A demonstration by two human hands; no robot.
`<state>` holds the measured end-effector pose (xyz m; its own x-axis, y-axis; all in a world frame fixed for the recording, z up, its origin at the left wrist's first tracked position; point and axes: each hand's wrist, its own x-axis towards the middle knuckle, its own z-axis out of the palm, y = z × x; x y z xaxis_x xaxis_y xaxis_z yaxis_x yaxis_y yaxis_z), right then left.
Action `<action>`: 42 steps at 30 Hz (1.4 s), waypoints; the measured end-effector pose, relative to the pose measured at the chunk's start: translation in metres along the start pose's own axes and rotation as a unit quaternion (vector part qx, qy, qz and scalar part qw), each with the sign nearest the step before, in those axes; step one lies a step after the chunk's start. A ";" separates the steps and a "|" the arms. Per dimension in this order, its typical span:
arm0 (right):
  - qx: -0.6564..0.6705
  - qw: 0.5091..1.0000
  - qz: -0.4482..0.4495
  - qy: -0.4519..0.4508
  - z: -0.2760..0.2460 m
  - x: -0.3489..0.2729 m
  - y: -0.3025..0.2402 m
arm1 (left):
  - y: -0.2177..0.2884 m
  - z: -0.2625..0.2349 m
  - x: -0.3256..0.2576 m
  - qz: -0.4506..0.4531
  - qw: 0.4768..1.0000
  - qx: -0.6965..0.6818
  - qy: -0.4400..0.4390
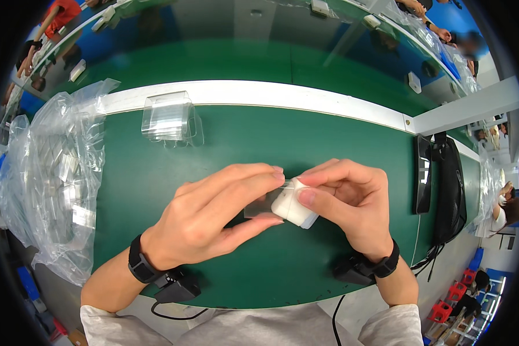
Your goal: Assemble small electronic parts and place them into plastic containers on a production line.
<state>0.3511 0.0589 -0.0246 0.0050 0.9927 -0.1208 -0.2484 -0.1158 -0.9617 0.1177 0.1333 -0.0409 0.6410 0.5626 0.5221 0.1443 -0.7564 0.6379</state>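
Over the middle of the green table, my right hand (pixel 354 202) pinches a small white rounded block (pixel 297 209) between thumb and fingers. A clear plastic sleeve (pixel 256 209) lies against the block's left side. My left hand (pixel 199 216) grips this sleeve, its thumb below and its fingers above, with the fingertips close to the block. How far the sleeve reaches around the block cannot be made out. Beyond my left hand stands a stack of clear plastic sleeves (pixel 167 118) by the white rail.
At the left sits a large clear bag (pixel 57 179) full of plastic pieces. A black phone-like slab (pixel 422 179) and a black bag (pixel 448 190) lie at the right. The white rail (pixel 254 94) crosses behind, with white blocks (pixel 414 82) on the green surface beyond. Several people work around.
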 end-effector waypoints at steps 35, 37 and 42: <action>-0.046 0.998 0.037 -0.007 -0.009 0.002 -0.009 | -0.005 -0.003 0.001 -0.002 1.000 0.027 0.015; -0.035 0.995 0.089 -0.029 -0.015 0.001 -0.011 | -0.005 -0.003 0.002 0.002 0.999 0.040 0.026; -0.022 0.995 0.097 -0.031 -0.012 0.000 -0.011 | -0.007 -0.005 0.002 0.014 0.999 0.033 0.022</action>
<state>0.3659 0.0597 -0.0170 -0.0995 0.9516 -0.2907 -0.1952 -0.3052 -0.9321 0.1140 0.1415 -0.0421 0.6114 0.5536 0.5654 0.1767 -0.7920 0.5844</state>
